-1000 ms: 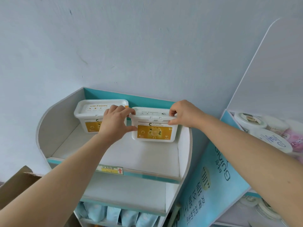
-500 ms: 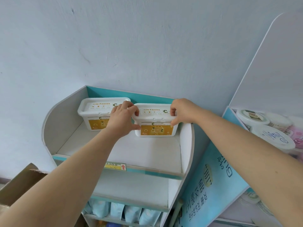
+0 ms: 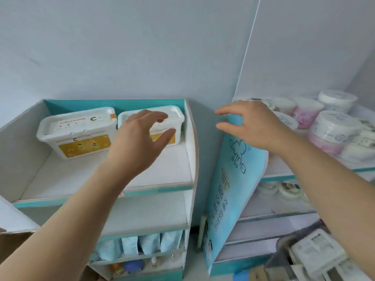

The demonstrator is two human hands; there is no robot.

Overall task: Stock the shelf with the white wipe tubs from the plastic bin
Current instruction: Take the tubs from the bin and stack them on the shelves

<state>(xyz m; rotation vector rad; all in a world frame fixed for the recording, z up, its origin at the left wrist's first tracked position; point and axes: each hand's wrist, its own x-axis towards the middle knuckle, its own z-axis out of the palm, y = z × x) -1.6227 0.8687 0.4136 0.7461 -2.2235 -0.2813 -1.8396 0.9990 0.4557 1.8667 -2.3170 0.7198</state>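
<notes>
Nearest, at lower right, a plastic bin (image 3: 280, 248) was recorded, with white labelled packs (image 3: 316, 254) inside, too blurred to be identified further. At lower left the flap of a cardboard box (image 3: 14, 238) was noted.

On the lower tier of the shelf (image 3: 162, 183), a row of pale blue pouches (image 3: 129, 246) was seen standing upright.

Both bare forearms were extended upward into the view. The left hand (image 3: 140, 142) was held above the top tier, fingers loosely spread and thumb apart, with nothing gripped. It was seen in front of the right wipe tub (image 3: 174, 118); whether any fingertip touched the tub could not be told. The right hand (image 3: 253, 126) was likewise spread wide and held nothing. It was seen at the top corner of a blue printed side panel (image 3: 233, 179) of the neighbouring stand; contact with it could not be told.

At the back of the top tier, two white wipe tubs were set side by side, lids up, yellow labels forward. The left wipe tub (image 3: 77, 132) was seen just beside the right one, which was close against the shelf's right wall.

Farther right, round white and pink tubs (image 3: 334, 126) were stacked on the neighbouring stand. A pale wall (image 3: 142, 47) was seen behind everything.
</notes>
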